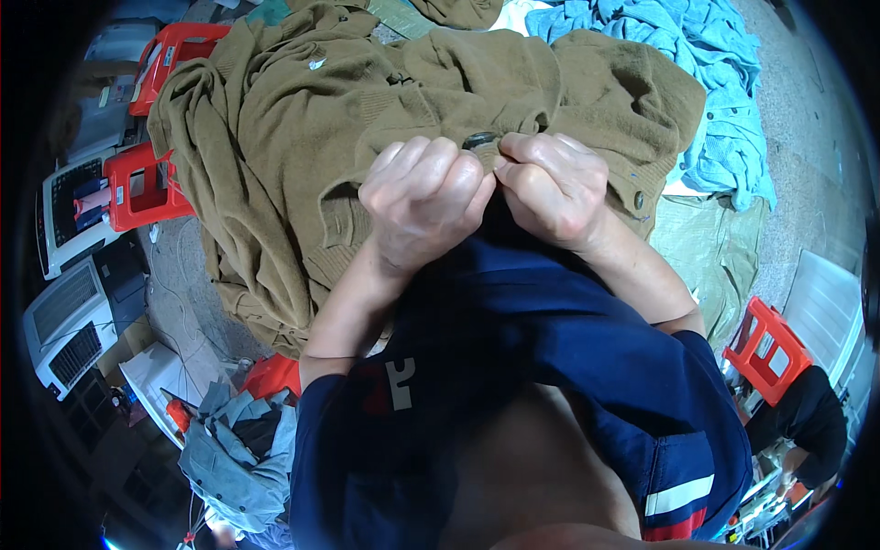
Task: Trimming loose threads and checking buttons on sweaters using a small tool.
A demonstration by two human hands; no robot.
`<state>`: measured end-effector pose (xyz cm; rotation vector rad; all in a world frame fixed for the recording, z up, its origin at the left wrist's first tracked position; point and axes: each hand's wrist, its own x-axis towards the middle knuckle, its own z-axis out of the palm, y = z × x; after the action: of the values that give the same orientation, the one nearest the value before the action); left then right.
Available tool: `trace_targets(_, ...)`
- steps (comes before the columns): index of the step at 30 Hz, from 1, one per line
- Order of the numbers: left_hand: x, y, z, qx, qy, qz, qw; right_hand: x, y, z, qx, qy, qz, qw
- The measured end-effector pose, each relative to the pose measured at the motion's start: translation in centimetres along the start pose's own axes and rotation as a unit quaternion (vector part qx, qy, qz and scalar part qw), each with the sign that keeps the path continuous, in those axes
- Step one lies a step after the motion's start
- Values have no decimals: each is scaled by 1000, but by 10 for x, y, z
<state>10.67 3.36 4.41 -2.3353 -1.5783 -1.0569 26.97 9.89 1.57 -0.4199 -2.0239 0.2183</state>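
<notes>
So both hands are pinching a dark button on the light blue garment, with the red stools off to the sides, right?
Not quite. In the head view the left hand and right hand pinch the dark button on the olive-brown garment. The light blue garment lies beyond it, untouched. Red stools do stand at the sides.

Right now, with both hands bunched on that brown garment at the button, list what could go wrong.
1. The dark button sits pinched between the left hand and right hand; a hard tug may well tear it off or strain the knit.
2. The olive-brown garment hangs in a heavy bunch, so its loose folds could slide and pull the button area out of the hands.
3. The fists hide the fabric edge under them, so a misaligned fold might go unnoticed.
</notes>
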Motion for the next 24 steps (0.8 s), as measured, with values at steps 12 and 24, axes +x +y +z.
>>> trace_targets(12, -34, -70, -31, -44, -253, -166, 952, -59, 33, -77, -52, -321, 250, 912)
trace_targets(24, 4, -44, -53, -514, -146, -300, 790, -6, 13, -72, 20, -46, 31, 998)
